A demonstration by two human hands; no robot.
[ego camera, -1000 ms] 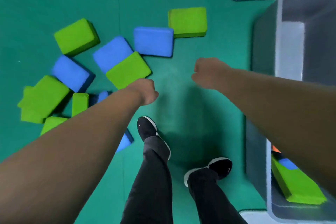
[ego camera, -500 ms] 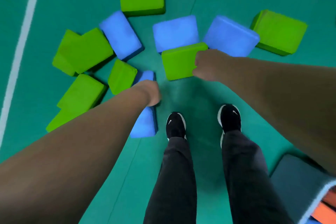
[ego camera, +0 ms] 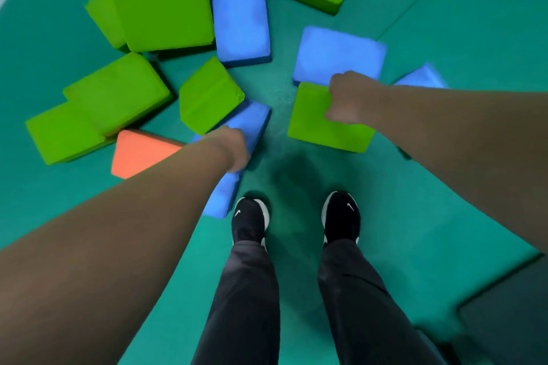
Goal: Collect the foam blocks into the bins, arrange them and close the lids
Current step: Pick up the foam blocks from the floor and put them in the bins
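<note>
Ahead of black shoes (ego camera: 250,221), on green floor mat (ego camera: 444,38): green, blue and orange foam blocks are lying scattered; none is showing inside a bin.
Right hand (ego camera: 345,98): is overlapping the far right corner of green rectangular foam block (ego camera: 314,124). Fingers are curling under, out of sight, so I cannot tell whether they are gripping.
Left hand (ego camera: 234,148): is sitting over blue rectangular foam slab (ego camera: 252,121). Fingers are hidden, so same call: cannot tell.
Key relation: the green block's body is lying left of the right knuckles and nearer the feet, so the right hand is clearly closer. The blue slab's long axis is running from the far right toward the left shoe.
Lower right: dark grey shape (ego camera: 510,314) is possibly a bin or lid, too cropped to say.
</note>
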